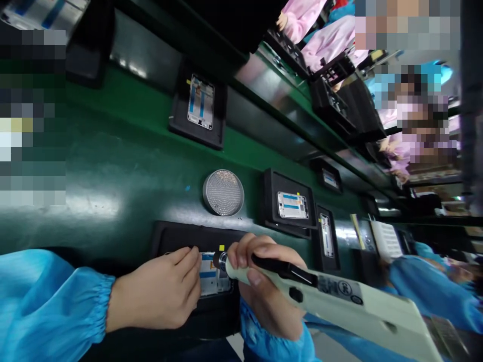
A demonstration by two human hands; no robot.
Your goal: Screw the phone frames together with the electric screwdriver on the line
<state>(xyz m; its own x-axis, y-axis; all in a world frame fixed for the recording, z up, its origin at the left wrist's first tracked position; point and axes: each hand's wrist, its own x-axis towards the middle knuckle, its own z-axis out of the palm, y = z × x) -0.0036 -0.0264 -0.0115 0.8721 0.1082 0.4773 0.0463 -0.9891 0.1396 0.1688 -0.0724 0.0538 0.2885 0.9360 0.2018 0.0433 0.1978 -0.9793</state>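
A pale green electric screwdriver (362,296) with a black lever is gripped in my right hand (264,271), fingers wrapped round its front end. Its tip points left and meets a phone frame (213,274) with blue strips and a yellow tab. That frame lies in a black foam tray (181,234) at the bench's near side. My left hand (166,289) is closed, its fingertips pressed together over the left end of the phone frame and hiding that part. Whether anything small sits between those fingertips is hidden.
Behind the tray stands a round dish (223,192) with a dotted surface holding tiny parts. More phone frames lie in black trays, one farther back (201,100), others to the right (292,205). A raised metal rail (279,90) crosses behind. Co-workers in pink and blue sleeves (433,286) sit beyond.
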